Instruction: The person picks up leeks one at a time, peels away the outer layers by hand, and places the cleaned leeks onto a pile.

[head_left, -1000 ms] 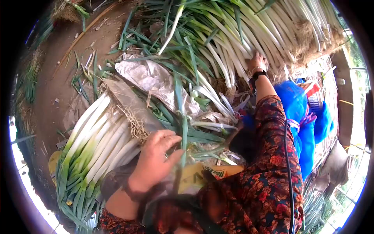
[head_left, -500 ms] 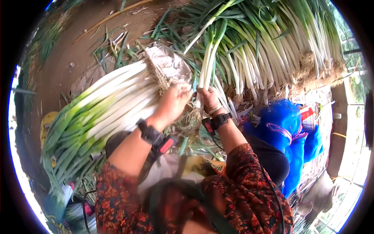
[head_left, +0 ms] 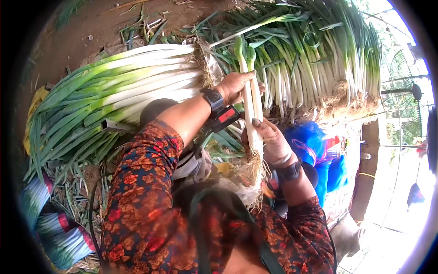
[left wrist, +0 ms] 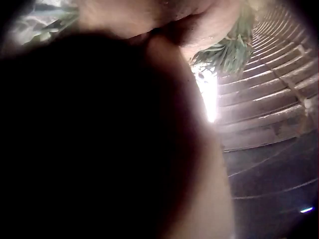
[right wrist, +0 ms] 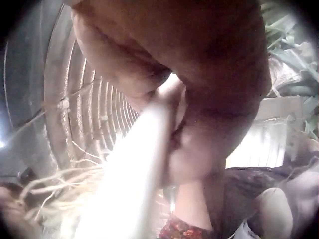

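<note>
Two long white-stemmed leeks [head_left: 248, 100] stand nearly upright between the hands in the head view, roots hanging at the bottom. My left hand [head_left: 232, 86] grips the stems at their upper part. Lower down, above the roots, my right hand [head_left: 271, 139] holds them with its thumb across the white part. In the right wrist view the right hand [right wrist: 184, 74] curls round a bright, blurred white stem [right wrist: 134, 174], with roots [right wrist: 65, 184] to the left. The left wrist view shows part of the left hand [left wrist: 164, 20]; its fingertips and the leeks are hidden.
A laid-out row of leeks [head_left: 137, 84] lies at the left, roots towards the middle. A bigger leek pile [head_left: 315, 59] fills the upper right. A blue bag [head_left: 326, 176] is on the right. Bundles with red bands [head_left: 68, 237] lie at the lower left.
My right hand has gone from the pile to the middle, bringing leeks nearer my body. The left hand, free before, now grips them too. The leeks' roots have moved down in the view.
</note>
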A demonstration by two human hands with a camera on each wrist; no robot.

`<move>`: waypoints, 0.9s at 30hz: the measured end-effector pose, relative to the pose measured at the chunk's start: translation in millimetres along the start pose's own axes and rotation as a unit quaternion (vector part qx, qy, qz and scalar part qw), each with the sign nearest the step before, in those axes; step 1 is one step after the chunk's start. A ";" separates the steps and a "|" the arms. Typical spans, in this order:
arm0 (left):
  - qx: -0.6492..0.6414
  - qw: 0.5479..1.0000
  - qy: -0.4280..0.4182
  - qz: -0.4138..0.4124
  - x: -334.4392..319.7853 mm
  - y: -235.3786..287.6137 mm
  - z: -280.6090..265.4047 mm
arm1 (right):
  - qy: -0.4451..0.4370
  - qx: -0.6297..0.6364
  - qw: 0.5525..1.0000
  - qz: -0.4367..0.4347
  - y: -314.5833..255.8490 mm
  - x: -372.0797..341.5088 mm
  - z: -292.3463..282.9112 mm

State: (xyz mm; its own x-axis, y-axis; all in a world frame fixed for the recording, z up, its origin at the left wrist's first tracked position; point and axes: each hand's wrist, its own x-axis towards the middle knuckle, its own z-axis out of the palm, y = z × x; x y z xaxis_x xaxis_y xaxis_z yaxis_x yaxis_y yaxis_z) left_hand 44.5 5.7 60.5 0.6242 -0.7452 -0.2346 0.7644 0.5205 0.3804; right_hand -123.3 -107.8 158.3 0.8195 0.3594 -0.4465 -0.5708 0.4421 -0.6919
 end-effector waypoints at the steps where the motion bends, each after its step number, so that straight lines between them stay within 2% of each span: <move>1: 0.020 1.000 0.004 0.013 0.0 1.2 -1.8 | 0.042 -0.028 0.999 0.003 3.5 -10.2 3.7; 2: 0.038 0.999 0.010 0.023 -1.6 1.5 -3.2 | 0.085 -0.055 0.995 0.008 8.8 -23.1 6.7; 3: 0.055 0.998 0.016 0.034 -3.3 0.2 -5.4 | 0.047 -0.074 0.996 -0.006 24.7 -34.8 -23.2; 5: 0.056 0.997 0.033 0.051 -11.4 1.5 -1.0 | 0.119 -0.128 0.985 -0.012 48.8 -46.2 -27.5; 6: 0.059 0.995 0.034 0.067 -11.5 -1.0 -3.0 | 0.134 -0.020 0.990 0.036 46.1 -59.8 -17.9; 7: 0.053 0.996 0.031 0.063 -10.4 -5.2 -6.0 | 0.114 -0.236 0.963 -0.067 51.8 -55.5 -21.5; 8: 0.047 0.997 0.028 0.059 -8.5 -11.2 -8.3 | 0.141 -0.439 0.871 -0.169 56.0 -51.0 -21.4; 9: 0.041 0.997 0.026 0.053 -7.4 -18.5 -10.3 | 0.201 -0.408 0.884 -0.110 50.3 -51.1 -21.6; 11: 0.045 0.998 0.038 0.037 -9.6 -35.2 -8.0 | 0.242 -0.304 0.913 -0.124 54.1 -27.4 -23.3; 14: 0.061 0.995 0.075 0.019 -15.9 -57.6 0.3 | 0.255 -0.243 0.936 -0.019 53.4 -18.4 -6.2; 15: 0.072 0.994 0.086 0.017 -14.2 -59.7 -1.1 | 0.232 -0.282 0.928 -0.071 65.6 -15.1 -11.0; 16: 0.083 0.992 0.096 0.013 -11.7 -61.3 -4.0 | 0.234 -0.322 0.915 -0.061 65.1 -19.4 -5.1; 18: 0.111 0.992 0.054 -0.005 -7.5 -59.4 -11.1 | 0.232 -0.403 0.884 -0.044 48.0 -31.2 17.5; 19: 0.154 0.987 0.049 0.011 -3.9 -53.7 -12.4 | 0.199 -0.375 0.905 -0.011 37.0 -46.2 24.0; 20: 0.082 0.996 0.041 -0.005 2.0 -48.7 -12.8 | 0.132 -0.312 0.941 -0.008 27.4 -61.2 35.0; 21: 0.092 0.995 0.036 -0.011 4.7 -39.6 -12.6 | 0.122 -0.312 0.942 0.021 22.0 -78.2 39.9; 22: 0.103 0.994 0.034 -0.014 2.6 -29.0 -10.9 | 0.148 -0.299 0.942 0.026 21.2 -97.7 46.9; 23: 0.069 0.996 0.058 0.010 -5.4 -20.2 -2.1 | 0.128 -0.249 0.959 0.043 17.8 -114.8 55.1; 25: 0.004 0.994 0.087 0.064 -7.0 -6.8 4.1 | 0.136 -0.281 0.949 0.041 24.9 -144.6 40.4; 26: -0.029 0.994 0.082 0.072 -11.5 5.4 8.2 | 0.096 -0.313 0.944 0.027 22.5 -152.1 43.3; 27: -0.035 0.992 0.055 0.106 -10.3 12.3 8.5 | 0.119 -0.278 0.953 0.034 19.3 -159.2 52.5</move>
State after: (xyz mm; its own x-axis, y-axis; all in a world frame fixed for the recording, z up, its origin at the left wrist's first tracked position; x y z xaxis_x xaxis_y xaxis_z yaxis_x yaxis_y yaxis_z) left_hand 46.2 16.2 75.3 0.7829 -0.5677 -0.2546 0.6213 0.6914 0.3687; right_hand -267.4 -113.3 245.9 0.8075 0.1456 -0.5716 -0.5622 -0.1032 -0.8205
